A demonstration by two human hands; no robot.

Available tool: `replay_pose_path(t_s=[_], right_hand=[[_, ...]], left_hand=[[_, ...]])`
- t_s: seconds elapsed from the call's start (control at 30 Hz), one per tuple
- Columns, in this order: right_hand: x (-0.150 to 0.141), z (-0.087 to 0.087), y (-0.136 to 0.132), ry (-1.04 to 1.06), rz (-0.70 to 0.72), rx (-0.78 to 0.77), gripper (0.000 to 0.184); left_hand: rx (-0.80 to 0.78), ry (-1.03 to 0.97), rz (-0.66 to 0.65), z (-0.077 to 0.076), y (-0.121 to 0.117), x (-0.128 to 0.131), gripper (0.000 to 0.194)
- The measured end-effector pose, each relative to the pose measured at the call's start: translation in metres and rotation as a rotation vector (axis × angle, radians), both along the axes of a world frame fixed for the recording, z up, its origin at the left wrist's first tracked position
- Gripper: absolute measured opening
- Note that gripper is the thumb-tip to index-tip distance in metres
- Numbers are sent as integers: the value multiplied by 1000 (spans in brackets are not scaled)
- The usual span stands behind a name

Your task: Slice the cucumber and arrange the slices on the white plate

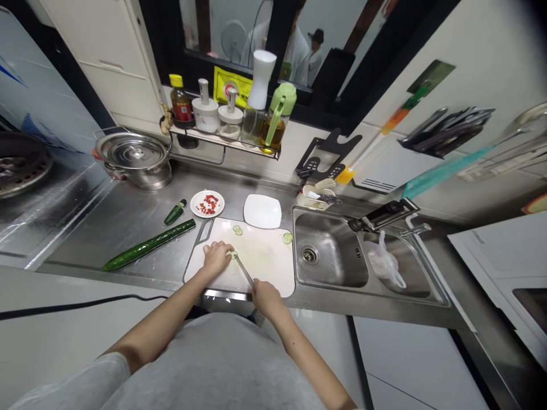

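Near the center of the frame, slightly low, a small piece of sliced cucumber [233,255] lies on a white cutting board [269,267], under the fingertips of the left hand [217,257], which is curled over it, pressing down. The right hand [265,297] is closed around the handle of a knife [245,270], whose blade slants up and left until its tip reaches the cucumber piece. Two thin cucumber slices [238,230] lie overlapping near the board's top edge, and a few more slices [288,238] sit at its upper right corner. Just above the board is an empty white square plate [262,211]; to the left of that, a small round plate [207,204] holds chopped red bits [210,203]. A long dark green cucumber [149,245] lies diagonally on the steel tabletop [98,219], left of the board, with a short cut cucumber piece [174,214] above it. Farther left and up stands a lidded steel pot [149,171]. At upper center, a wall rack [222,142] carries bottles and jars, including a green-topped oil bottle [277,122]. Right of the board is a steel sink [331,250], with a plastic bag [382,262] in its right-hand basin.
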State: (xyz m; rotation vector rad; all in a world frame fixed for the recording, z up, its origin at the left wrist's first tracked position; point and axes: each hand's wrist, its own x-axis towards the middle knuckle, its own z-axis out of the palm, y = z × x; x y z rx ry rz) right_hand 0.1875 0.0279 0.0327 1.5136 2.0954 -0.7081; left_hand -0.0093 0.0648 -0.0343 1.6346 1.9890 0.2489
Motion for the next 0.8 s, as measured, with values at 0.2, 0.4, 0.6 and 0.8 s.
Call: replay_pose_path(t_s=[0.2,0.4,0.6,0.8], right_hand=[[-4,-5,3,-4,-6,-3,30],[-4,-7,6,5,7,1,30],[-6,-6,9,2,8,-3,30],[-7,-5,9,3,12,-10,31]], left_hand=[[-2,5,6,2,1,1,27],[-14,8,4,4,2,0,26],[-4,8,4,6,2,-1,26],[-8,14,-5,7,2,-1,27]])
